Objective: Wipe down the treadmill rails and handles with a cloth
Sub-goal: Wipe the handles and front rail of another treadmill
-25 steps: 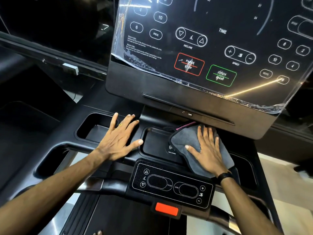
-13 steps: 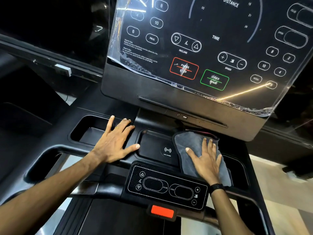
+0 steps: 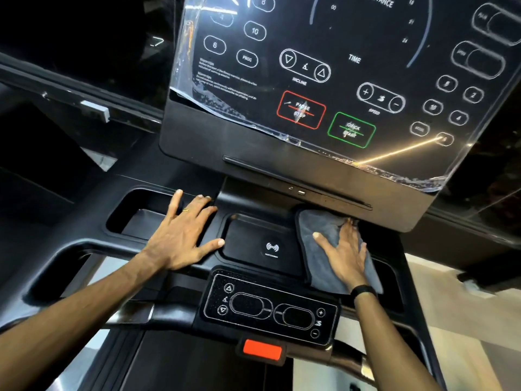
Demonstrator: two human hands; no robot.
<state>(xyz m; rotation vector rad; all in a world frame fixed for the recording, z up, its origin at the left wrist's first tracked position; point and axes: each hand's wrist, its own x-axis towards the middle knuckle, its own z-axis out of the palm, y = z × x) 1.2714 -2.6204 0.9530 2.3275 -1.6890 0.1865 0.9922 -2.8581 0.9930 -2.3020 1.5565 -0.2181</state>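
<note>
Right hand [image 3: 345, 256] flat on the grey cloth [image 3: 318, 255], fingers straight and pressing, fingertips blurred up near the console base so can't make them out well. The cloth's far edge tucks under the display panel [image 3: 338, 80], partly hidden; its near right corner sits behind the wrist w/ the black band [image 3: 363, 290]. Cloth lies on the right side of the treadmill deck, overlapping the right edge of the charging pad [image 3: 262, 246]. Long axis runs front to back, leaning a bit left at the top. Left hand [image 3: 180, 235] spread flat, fingers relaxed, on the ridge btwn the left cup tray [image 3: 141, 215] and the pad, holding nothing. Handle bar [image 3: 158, 313] below mostly cut off by arms and control strip [image 3: 270, 309]. Vs half a sec ago: cloth sits a touch further right, showing more of the pad, and the pink trim at its top is no longer visible. Left hand in the same spot.
</note>
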